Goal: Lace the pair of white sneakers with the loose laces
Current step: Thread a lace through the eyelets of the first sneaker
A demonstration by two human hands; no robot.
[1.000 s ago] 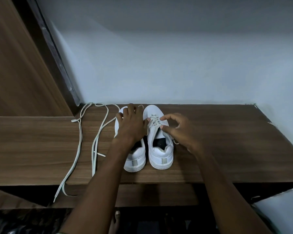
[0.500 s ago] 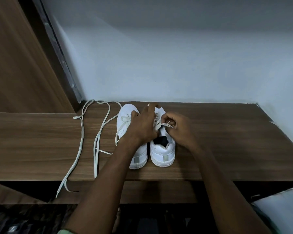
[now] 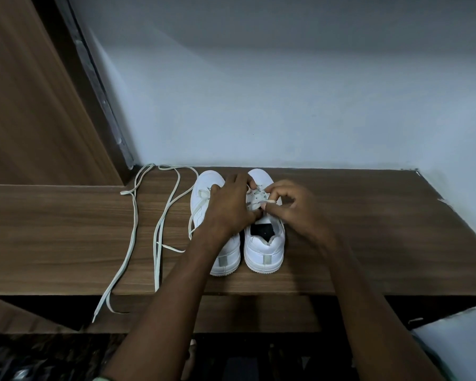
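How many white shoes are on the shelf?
2. The left sneaker stands partly under the left hand; the right sneaker stands right beside it, where both hands work its laces. Nothing suggests more hidden.

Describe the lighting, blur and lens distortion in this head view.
Head view: dim, even light with a bluish wall and no glare; soft shadows under the wooden shelf. Wide-angle bending curves the door frame. The sneakers are fairly sharp; the right hand is slightly smeared, and the bottom left corner blurs out.
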